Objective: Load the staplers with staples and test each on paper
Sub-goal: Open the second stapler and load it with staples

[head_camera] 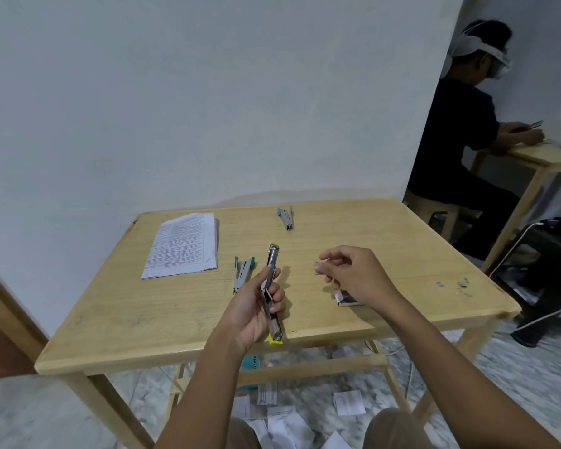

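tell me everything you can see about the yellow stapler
The yellow stapler is swung open into one long line, shiny metal arms with yellow plastic caps at the far and near ends. It points away from the person over the near edge of the table. Only the left hand grips it, fingers curled round its middle.

item (318,266) pinched in right hand (353,273): too small to identify | small box (348,300): partly hidden behind that hand | paper stack (183,247) print: illegible
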`<state>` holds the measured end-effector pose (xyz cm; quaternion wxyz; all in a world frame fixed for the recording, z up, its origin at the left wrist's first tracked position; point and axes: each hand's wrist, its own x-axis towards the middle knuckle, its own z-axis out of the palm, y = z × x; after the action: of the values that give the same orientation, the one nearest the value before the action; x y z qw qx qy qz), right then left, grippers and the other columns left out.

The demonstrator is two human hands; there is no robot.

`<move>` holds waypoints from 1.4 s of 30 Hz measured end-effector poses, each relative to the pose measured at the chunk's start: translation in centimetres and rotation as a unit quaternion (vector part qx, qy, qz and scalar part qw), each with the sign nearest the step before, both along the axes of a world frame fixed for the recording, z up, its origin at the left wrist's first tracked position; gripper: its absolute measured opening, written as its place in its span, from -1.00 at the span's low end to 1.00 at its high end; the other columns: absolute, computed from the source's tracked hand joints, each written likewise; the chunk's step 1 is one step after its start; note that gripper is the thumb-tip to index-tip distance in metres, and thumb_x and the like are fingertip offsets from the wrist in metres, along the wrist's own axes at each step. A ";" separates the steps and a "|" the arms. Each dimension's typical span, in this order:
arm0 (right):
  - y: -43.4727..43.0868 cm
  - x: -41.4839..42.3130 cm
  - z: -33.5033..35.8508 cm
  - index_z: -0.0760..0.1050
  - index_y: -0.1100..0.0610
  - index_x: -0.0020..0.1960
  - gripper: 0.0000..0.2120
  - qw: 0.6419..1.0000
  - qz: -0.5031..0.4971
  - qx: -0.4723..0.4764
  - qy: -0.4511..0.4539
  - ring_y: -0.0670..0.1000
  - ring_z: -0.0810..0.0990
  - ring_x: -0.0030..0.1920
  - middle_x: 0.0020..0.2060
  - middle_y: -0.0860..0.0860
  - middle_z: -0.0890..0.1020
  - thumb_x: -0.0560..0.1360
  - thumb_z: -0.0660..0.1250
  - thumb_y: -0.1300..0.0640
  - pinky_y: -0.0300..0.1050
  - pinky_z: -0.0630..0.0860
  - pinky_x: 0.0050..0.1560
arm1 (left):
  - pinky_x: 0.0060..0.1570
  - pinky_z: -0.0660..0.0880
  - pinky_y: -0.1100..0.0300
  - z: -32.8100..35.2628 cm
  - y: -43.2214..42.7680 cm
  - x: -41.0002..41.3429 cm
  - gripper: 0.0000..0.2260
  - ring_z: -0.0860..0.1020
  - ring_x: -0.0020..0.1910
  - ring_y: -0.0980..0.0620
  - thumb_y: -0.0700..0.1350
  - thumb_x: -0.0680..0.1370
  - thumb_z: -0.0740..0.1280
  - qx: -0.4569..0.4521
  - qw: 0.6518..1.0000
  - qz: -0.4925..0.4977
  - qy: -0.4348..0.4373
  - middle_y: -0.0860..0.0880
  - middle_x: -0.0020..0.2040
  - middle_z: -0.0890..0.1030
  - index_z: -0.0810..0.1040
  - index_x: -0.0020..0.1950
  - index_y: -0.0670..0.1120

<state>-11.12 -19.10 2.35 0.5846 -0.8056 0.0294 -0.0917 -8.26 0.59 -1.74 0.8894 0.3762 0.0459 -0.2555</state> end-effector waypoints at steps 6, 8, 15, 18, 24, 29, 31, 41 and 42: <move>4.6 0.9 -0.8 0.57 0.19 -0.01 -0.77 0.992 0.006 0.119 0.027 -0.06 0.64 -0.38 -0.38 0.03 0.70 0.39 0.54 0.23 -0.21 0.57 -0.34 | -0.59 0.27 0.34 0.0 0.0 -0.2 -0.87 0.36 -0.47 0.13 -0.15 0.51 0.37 0.024 0.999 -0.025 -0.032 -0.04 -0.34 0.45 0.50 -0.01 -0.18; 5.3 1.0 -1.2 0.56 0.20 0.00 -0.74 0.989 -0.001 0.142 0.045 -0.04 0.62 -0.39 -0.37 0.07 0.70 0.38 0.55 0.22 -0.19 0.55 -0.32 | -0.59 0.27 0.35 -0.1 0.1 -0.1 -0.86 0.35 -0.48 0.14 -0.16 0.50 0.37 0.020 0.999 -0.028 -0.037 -0.07 -0.30 0.47 0.55 0.01 -0.20; 5.7 1.0 -1.5 0.58 0.20 -0.04 -0.78 0.982 -0.015 0.182 0.054 0.03 0.65 -0.29 -0.30 0.14 0.71 0.38 0.55 0.22 -0.16 0.57 -0.27 | -0.59 0.27 0.34 -0.5 0.0 0.2 -0.90 0.33 -0.51 0.13 -0.19 0.49 0.37 0.025 0.998 -0.027 -0.044 -0.09 -0.29 0.43 0.54 -0.05 -0.20; 5.6 0.7 -1.9 0.62 0.21 -0.11 -0.93 0.982 0.000 0.188 0.034 -0.03 0.67 -0.30 -0.33 0.10 0.71 0.43 0.49 0.27 -0.25 0.58 -0.30 | -0.60 0.26 0.33 -0.4 0.0 0.1 -0.93 0.32 -0.54 0.12 -0.21 0.52 0.35 0.032 0.999 -0.029 -0.034 -0.08 -0.38 0.43 0.52 -0.12 -0.20; 5.0 0.2 -2.3 0.69 0.23 -0.05 -0.90 0.984 0.065 0.164 0.030 -0.07 0.70 -0.18 -0.21 0.12 0.73 0.52 0.40 0.24 -0.34 0.59 -0.11 | -0.58 0.27 0.34 -0.2 0.0 0.1 -0.95 0.37 -0.53 0.13 -0.26 0.56 0.30 0.029 0.999 -0.032 -0.025 -0.06 -0.40 0.50 0.48 -0.09 -0.21; 4.7 -0.1 -2.2 0.66 0.29 0.08 -0.80 0.986 0.095 0.130 0.029 -0.12 0.68 -0.05 -0.08 0.10 0.74 0.53 0.38 0.21 -0.37 0.54 -0.03 | -0.58 0.29 0.33 -0.2 0.1 0.2 -0.96 0.35 -0.52 0.12 -0.26 0.56 0.29 0.029 0.999 -0.031 -0.019 -0.07 -0.42 0.46 0.46 -0.08 -0.21; 4.5 -0.4 -2.0 0.68 0.24 0.07 -0.82 0.988 0.107 0.106 0.027 -0.17 0.67 0.00 -0.05 0.04 0.74 0.53 0.40 0.19 -0.39 0.51 0.00 | -0.57 0.28 0.33 -0.2 0.0 0.1 -0.96 0.33 -0.52 0.12 -0.25 0.56 0.30 0.031 0.999 -0.030 -0.018 -0.07 -0.43 0.43 0.47 -0.07 -0.21; 5.0 0.4 -1.2 0.65 0.01 0.11 -0.83 0.997 0.050 -0.043 -0.048 -0.22 0.63 -0.28 -0.24 -0.10 0.70 0.54 0.38 0.14 -0.25 0.60 -0.19 | -0.46 0.18 0.22 -0.1 0.5 0.3 -0.86 0.30 -0.50 0.05 -0.10 0.49 0.29 -0.008 0.999 -0.050 -0.015 -0.09 -0.36 0.45 0.52 -0.12 -0.18; 5.1 0.7 -1.0 0.65 0.01 0.12 -0.82 0.994 0.049 -0.071 -0.059 -0.26 0.60 -0.30 -0.23 -0.13 0.68 0.55 0.37 0.13 -0.32 0.54 -0.23 | -0.50 0.20 0.23 0.0 0.5 0.3 -0.85 0.32 -0.50 0.04 -0.10 0.47 0.27 -0.029 0.998 -0.047 -0.008 -0.11 -0.33 0.46 0.52 -0.11 -0.18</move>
<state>-10.45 -14.01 1.38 0.5300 -0.8389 -0.0513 -0.1128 -8.00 1.14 -1.70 0.8873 0.3541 0.0136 -0.2951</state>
